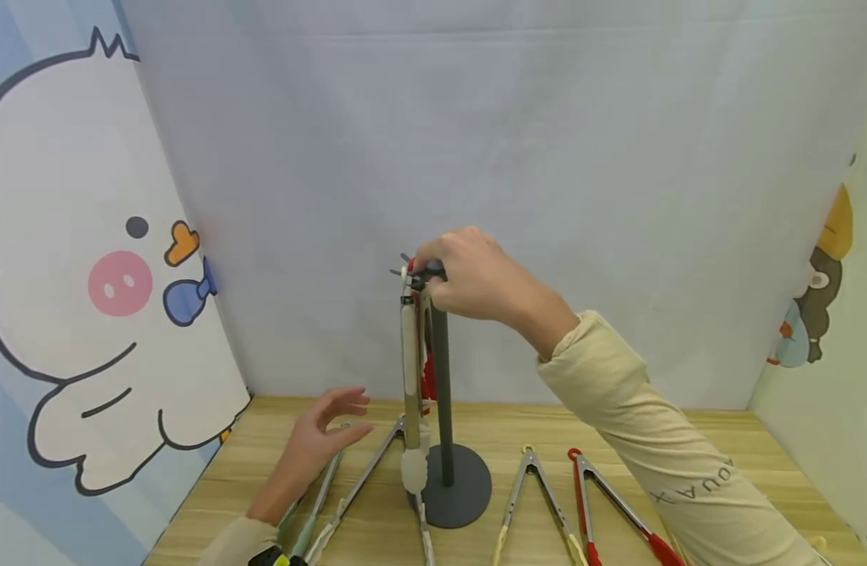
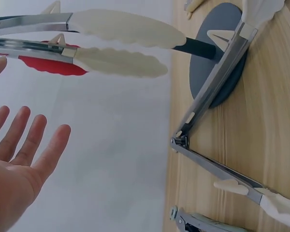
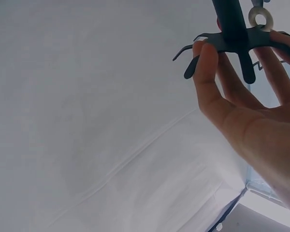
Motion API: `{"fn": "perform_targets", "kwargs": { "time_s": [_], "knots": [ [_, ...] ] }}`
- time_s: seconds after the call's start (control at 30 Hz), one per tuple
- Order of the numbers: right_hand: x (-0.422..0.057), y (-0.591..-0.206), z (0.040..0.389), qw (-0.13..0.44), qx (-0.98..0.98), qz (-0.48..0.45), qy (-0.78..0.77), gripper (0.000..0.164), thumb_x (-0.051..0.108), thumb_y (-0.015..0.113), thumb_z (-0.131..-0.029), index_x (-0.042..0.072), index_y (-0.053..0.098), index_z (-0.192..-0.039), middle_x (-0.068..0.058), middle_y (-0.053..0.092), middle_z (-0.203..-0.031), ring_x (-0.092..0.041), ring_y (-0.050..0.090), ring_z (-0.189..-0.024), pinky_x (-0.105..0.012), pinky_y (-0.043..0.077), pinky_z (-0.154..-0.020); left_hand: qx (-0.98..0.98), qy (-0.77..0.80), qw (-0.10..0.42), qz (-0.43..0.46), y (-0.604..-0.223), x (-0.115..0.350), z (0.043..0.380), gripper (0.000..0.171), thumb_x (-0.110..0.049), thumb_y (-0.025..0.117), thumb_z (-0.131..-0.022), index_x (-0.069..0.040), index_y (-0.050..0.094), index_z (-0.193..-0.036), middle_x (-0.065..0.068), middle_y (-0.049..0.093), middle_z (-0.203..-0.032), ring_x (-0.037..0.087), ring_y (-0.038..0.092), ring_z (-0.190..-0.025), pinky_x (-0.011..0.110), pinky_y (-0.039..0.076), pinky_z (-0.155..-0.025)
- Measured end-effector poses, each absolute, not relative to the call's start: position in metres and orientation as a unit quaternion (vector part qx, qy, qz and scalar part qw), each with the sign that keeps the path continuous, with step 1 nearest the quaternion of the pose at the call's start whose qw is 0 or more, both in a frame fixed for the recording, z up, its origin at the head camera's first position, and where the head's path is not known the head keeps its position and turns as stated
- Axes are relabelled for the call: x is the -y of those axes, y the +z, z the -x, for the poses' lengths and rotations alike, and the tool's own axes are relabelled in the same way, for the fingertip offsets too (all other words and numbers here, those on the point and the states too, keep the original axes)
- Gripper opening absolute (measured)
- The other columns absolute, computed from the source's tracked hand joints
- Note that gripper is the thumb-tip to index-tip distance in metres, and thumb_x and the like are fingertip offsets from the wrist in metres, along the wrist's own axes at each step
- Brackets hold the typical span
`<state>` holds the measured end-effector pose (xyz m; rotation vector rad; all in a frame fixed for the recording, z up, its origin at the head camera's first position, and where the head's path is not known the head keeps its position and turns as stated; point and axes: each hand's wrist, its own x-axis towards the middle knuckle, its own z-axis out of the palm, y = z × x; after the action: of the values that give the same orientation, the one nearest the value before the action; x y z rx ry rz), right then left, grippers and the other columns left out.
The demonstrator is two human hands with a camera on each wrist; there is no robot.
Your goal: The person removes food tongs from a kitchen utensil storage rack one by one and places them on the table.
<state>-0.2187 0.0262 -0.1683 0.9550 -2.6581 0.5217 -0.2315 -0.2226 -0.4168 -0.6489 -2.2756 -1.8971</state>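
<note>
A dark grey utensil stand (image 1: 442,393) rises from a round base on the table. At its top, my right hand (image 1: 472,275) grips the hooked head (image 3: 237,41), thumb and fingers around its curved hooks. Cream-tipped tongs (image 1: 409,346) hang from the hooks on the stand's left side, a pale ring showing at a hook in the right wrist view. The left wrist view has two cream tips hanging there, with red tongs (image 2: 53,67) partly hidden behind. Lower and left of the hanging tongs, my left hand (image 1: 320,436) holds nothing, its fingers spread and apart from them.
Spread cream-tipped tongs (image 2: 208,92) lie on the wooden table left of the base, beside pale green tongs (image 1: 320,503). Yellow-tipped tongs (image 1: 530,464) and red tongs (image 1: 583,487) lie to the right. A white backdrop (image 1: 617,157) stands behind.
</note>
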Motion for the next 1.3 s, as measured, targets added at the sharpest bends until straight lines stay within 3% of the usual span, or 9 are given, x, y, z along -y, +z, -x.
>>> {"fn": "perform_targets", "kwargs": {
  "time_s": [0.23, 0.43, 0.73, 1.07, 1.3],
  "knots": [
    [-0.028, -0.169, 0.22, 0.128, 0.914, -0.338, 0.184, 0.039, -0.006, 0.044, -0.08, 0.006, 0.071, -0.105, -0.007, 0.065, -0.101, -0.015, 0.035, -0.057, -0.027, 0.03, -0.054, 0.738, -0.626, 0.064, 0.243, -0.414, 0.212, 0.232, 0.049, -0.011, 0.073, -0.084, -0.014, 0.054, -0.129, 0.009, 0.057, -0.122, 0.033, 0.053, -0.112, 0.034, 0.05, -0.085],
    [-0.03, -0.169, 0.222, 0.125, 0.913, -0.339, 0.189, 0.039, -0.004, 0.045, -0.081, 0.006, 0.071, -0.108, -0.008, 0.065, -0.103, -0.014, 0.037, -0.056, -0.026, 0.031, -0.053, 0.727, -0.636, 0.06, 0.252, -0.411, 0.203, 0.233, 0.052, -0.009, 0.073, -0.083, -0.016, 0.053, -0.13, 0.01, 0.057, -0.123, 0.028, 0.054, -0.112, 0.039, 0.05, -0.087],
    [-0.031, -0.169, 0.224, 0.125, 0.91, -0.344, 0.194, 0.038, -0.004, 0.046, -0.081, 0.006, 0.071, -0.107, -0.008, 0.066, -0.101, -0.011, 0.034, -0.05, -0.025, 0.031, -0.051, 0.7, -0.654, 0.052, 0.282, -0.406, 0.189, 0.235, 0.054, -0.005, 0.073, -0.082, -0.01, 0.051, -0.131, 0.018, 0.054, -0.125, 0.041, 0.049, -0.115, 0.041, 0.05, -0.087],
    [-0.031, -0.168, 0.224, 0.127, 0.909, -0.347, 0.195, 0.038, -0.004, 0.046, -0.081, 0.007, 0.072, -0.105, -0.006, 0.067, -0.1, -0.01, 0.033, -0.05, -0.025, 0.03, -0.051, 0.701, -0.65, 0.052, 0.29, -0.403, 0.179, 0.239, 0.053, -0.003, 0.073, -0.082, -0.009, 0.051, -0.13, 0.014, 0.056, -0.118, 0.027, 0.054, -0.111, 0.042, 0.049, -0.087],
    [-0.031, -0.168, 0.223, 0.119, 0.91, -0.344, 0.2, 0.038, -0.004, 0.045, -0.082, 0.007, 0.071, -0.107, -0.007, 0.067, -0.102, -0.01, 0.031, -0.048, -0.025, 0.029, -0.049, 0.707, -0.642, 0.044, 0.292, -0.4, 0.173, 0.24, 0.053, -0.005, 0.074, -0.081, -0.009, 0.051, -0.129, 0.012, 0.056, -0.12, 0.024, 0.055, -0.111, 0.037, 0.05, -0.087]
  ]
}}
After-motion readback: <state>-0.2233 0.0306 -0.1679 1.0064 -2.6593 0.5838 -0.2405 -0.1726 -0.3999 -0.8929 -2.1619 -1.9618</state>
